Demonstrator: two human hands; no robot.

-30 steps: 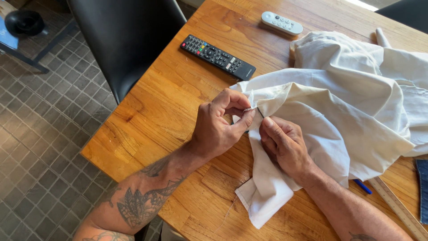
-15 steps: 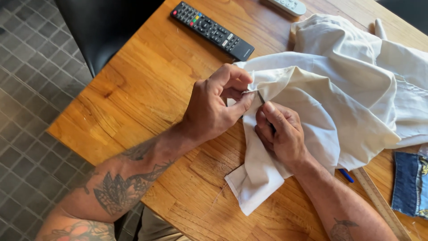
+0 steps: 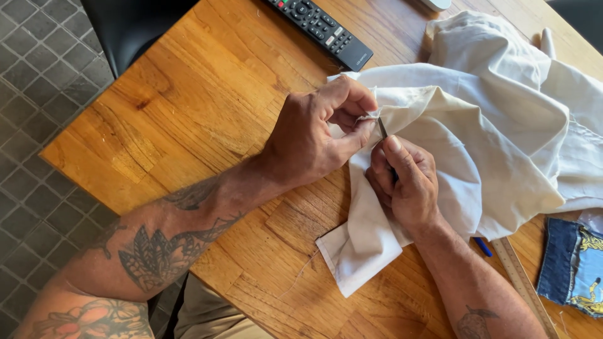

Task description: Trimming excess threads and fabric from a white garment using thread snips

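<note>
Bare wooden table [image 3: 188, 119] open toward its left edge, my hands pass freely. Black remote control [image 3: 320, 28] blocks far edge; heaped cream cotton cloth [image 3: 502, 125] fills right side.

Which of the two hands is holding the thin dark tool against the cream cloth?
The right hand: it grips the thin dark tool, tip at the cream cloth. The left hand has no tool and only pinches the cloth's edge beside that tip.

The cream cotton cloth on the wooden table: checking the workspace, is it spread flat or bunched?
Bunched: the cream cotton cloth lies in rumpled folds.
</note>
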